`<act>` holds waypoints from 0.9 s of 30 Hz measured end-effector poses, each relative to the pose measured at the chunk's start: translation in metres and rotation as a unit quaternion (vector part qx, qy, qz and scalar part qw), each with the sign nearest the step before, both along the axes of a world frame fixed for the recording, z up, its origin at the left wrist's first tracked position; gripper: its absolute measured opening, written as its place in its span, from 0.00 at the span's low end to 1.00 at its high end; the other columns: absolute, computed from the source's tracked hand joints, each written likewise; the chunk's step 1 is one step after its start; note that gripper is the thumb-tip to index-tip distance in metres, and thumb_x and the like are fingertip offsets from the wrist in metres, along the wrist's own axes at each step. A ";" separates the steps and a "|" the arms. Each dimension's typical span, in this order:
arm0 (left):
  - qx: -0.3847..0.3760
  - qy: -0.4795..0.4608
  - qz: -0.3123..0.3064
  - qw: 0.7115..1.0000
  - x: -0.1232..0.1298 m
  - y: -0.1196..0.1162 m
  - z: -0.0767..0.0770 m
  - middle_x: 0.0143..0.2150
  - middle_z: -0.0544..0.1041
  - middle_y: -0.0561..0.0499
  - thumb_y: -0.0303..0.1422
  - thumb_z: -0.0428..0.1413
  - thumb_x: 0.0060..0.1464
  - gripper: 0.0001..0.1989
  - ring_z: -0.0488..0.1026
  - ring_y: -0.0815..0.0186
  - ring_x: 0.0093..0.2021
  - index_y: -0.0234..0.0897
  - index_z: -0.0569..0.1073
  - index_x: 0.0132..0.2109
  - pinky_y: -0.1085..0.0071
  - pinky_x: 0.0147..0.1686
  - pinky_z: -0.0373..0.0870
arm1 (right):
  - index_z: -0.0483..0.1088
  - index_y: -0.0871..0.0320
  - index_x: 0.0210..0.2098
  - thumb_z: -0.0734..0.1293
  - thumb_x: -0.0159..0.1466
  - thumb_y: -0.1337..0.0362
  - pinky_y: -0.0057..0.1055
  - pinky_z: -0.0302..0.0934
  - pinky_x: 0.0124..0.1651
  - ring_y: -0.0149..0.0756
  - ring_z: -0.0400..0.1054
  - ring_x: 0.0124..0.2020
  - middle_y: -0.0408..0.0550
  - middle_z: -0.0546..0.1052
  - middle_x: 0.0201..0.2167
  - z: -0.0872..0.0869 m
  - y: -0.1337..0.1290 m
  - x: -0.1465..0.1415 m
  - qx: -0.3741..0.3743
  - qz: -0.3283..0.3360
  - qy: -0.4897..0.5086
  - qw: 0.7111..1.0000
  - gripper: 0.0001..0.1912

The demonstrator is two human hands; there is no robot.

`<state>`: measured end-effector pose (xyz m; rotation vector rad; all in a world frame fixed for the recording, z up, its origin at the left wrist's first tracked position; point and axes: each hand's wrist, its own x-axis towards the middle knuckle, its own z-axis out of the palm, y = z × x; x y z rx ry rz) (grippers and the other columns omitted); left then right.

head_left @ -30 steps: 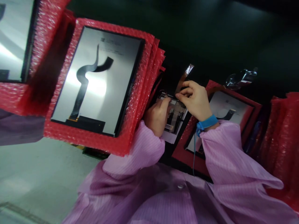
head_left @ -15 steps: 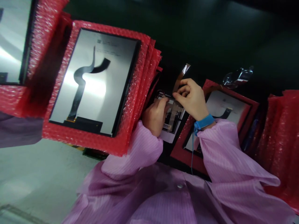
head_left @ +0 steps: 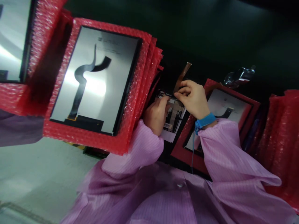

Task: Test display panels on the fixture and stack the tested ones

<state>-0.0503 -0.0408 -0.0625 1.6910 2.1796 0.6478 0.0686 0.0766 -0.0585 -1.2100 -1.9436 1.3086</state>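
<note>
A small electronic assembly (head_left: 173,115), with dark parts, a label and a pale sheet under it, lies on the dark bench. My left hand (head_left: 156,114) grips its left side, fingers curled at the upper edge. From that edge a brown flex ribbon cable (head_left: 182,74) sticks up and away from me. My right hand (head_left: 195,99), wearing a blue wrist strap (head_left: 205,121), pinches at the cable's base with thumb and fingers. The fingertips hide where the cable meets the assembly.
On the left rises a stack of red bubble-wrap sheets (head_left: 140,102) topped by a display panel (head_left: 109,77). Another panel (head_left: 225,104) on a red sheet lies right, with clear crumpled plastic (head_left: 239,77) behind it. More red bubble wrap (head_left: 281,133) stands far right. A co-worker's sleeve (head_left: 18,129) shows left.
Both hands stay almost in place at the assembly's upper edge. The ribbon cable's tip, shiny before, now looks brown and slightly turned. The whole view has shifted a little.
</note>
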 end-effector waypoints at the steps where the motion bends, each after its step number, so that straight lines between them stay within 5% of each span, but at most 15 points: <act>1: 0.000 0.001 0.002 1.000 0.000 0.000 0.000 0.49 0.80 0.44 0.26 0.52 0.64 0.14 0.79 0.60 0.46 0.36 0.70 0.55 0.66 0.45 0.75 | 0.69 0.57 0.37 0.71 0.55 0.71 0.31 0.64 0.35 0.29 0.70 0.27 0.38 0.77 0.26 0.000 0.000 0.000 -0.004 -0.001 0.004 1.000 0.11; 11: 0.044 0.039 -0.026 0.998 0.000 -0.005 -0.009 0.44 0.79 0.45 0.29 0.47 0.68 0.13 0.77 0.62 0.45 0.36 0.74 0.53 0.69 0.46 0.73 | 0.64 0.55 0.44 0.71 0.55 0.66 0.30 0.62 0.33 0.26 0.64 0.24 0.34 0.71 0.27 0.001 -0.001 0.002 0.032 -0.035 0.027 0.999 0.19; 22: 0.036 0.091 -0.024 0.995 -0.001 -0.008 -0.021 0.35 0.74 0.48 0.28 0.42 0.67 0.22 0.73 0.63 0.35 0.45 0.73 0.61 0.69 0.39 0.71 | 0.60 0.51 0.45 0.62 0.67 0.57 0.27 0.61 0.31 0.27 0.65 0.30 0.39 0.68 0.33 -0.004 -0.001 0.006 0.018 -0.098 0.112 0.989 0.09; 27: -0.019 0.086 -0.014 0.996 0.003 -0.003 -0.011 0.41 0.76 0.46 0.24 0.43 0.65 0.24 0.75 0.61 0.40 0.45 0.72 0.62 0.67 0.44 0.72 | 0.61 0.52 0.44 0.60 0.68 0.60 0.29 0.65 0.35 0.29 0.65 0.30 0.41 0.68 0.33 0.000 -0.004 0.006 0.046 -0.109 0.114 0.986 0.06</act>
